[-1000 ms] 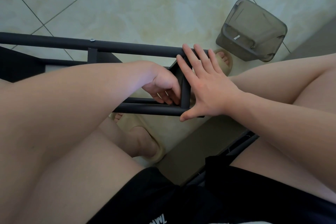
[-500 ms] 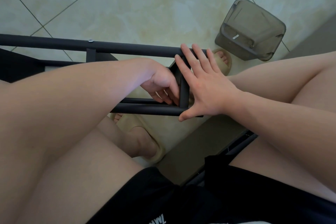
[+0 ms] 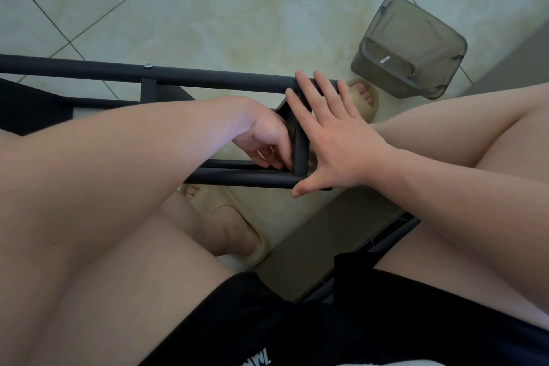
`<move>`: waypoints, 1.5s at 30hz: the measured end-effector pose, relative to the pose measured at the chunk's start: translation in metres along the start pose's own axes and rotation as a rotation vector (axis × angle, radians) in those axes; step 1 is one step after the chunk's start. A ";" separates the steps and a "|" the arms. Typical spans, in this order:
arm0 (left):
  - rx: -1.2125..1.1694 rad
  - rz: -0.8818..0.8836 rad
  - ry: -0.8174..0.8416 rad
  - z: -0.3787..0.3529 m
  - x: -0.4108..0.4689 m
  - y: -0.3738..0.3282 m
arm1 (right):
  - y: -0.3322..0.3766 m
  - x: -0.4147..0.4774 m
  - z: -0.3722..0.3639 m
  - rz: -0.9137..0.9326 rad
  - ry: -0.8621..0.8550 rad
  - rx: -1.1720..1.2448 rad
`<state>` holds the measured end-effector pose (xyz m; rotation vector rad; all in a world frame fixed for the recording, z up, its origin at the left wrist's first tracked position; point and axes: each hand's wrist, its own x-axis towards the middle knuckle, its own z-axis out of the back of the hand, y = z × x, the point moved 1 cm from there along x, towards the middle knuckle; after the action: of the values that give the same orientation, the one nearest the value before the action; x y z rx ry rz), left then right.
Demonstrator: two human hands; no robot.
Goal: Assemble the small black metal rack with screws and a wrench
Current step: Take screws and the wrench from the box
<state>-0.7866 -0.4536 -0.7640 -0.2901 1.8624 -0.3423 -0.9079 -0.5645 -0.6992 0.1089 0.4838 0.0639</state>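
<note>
Head view. The black metal rack lies on its side above the tiled floor, between the seated person's knees. Its long bars run from the left edge of the view to its end frame at centre. A screw sits in the upper bar.

The right hand lies flat against the outside of the end frame, its fingers straight and spread, grasping nothing. The left hand reaches inside the frame. Its fingers curl at the lower corner joint, and whether they grip anything cannot be told.

A grey translucent container stands on the floor at far right. Beige slippers are on both feet.
</note>
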 end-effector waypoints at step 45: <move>0.052 -0.038 -0.046 -0.002 -0.004 -0.002 | 0.001 0.000 0.002 0.003 0.021 -0.001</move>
<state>-0.7868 -0.4541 -0.7592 -0.2964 1.8017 -0.4062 -0.9072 -0.5642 -0.6973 0.1082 0.5050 0.0681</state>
